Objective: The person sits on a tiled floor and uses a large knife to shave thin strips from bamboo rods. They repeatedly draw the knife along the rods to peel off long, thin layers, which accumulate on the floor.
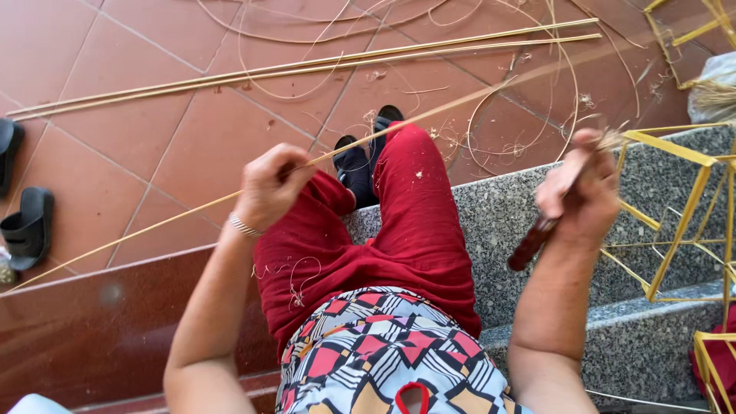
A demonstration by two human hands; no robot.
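Note:
My left hand [270, 186] is closed around a long thin bamboo strip [153, 224] that runs from the lower left across my lap toward the upper right. My right hand [583, 188] grips a knife with a dark reddish handle [530, 245], its blade end hidden by my fingers near the strip's far part. I sit on a grey granite step [498, 215] in red trousers [414, 230] and dark socks.
Two long bamboo sticks [307, 67] and thin curled shavings [529, 115] lie on the red tiled floor. Yellow bamboo frames [682, 207] stand at the right on the step. Black sandals [27, 226] sit at the left edge.

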